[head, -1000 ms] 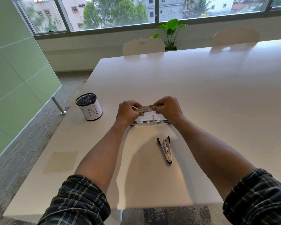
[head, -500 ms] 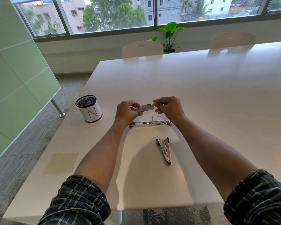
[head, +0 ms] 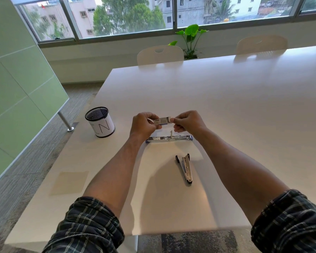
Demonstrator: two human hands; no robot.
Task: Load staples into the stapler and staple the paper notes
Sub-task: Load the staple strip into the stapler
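Observation:
A small staple box with a barcode hangs above the white table. My left hand grips its left end and my right hand pinches its right end. Just below the hands a chrome stapler lies opened flat across the table. A second, smaller chrome stapler lies closer to me, pointing toward me. A pale yellow paper note lies flat near the table's left front edge.
A black mesh pen cup with a white label stands left of my hands. Two white chairs sit at the far side, a potted plant behind them. A green glass partition runs along the left.
The box has tilted slightly and my right fingers have shifted to its right end. The camera view has drifted a little; the staplers have not moved.

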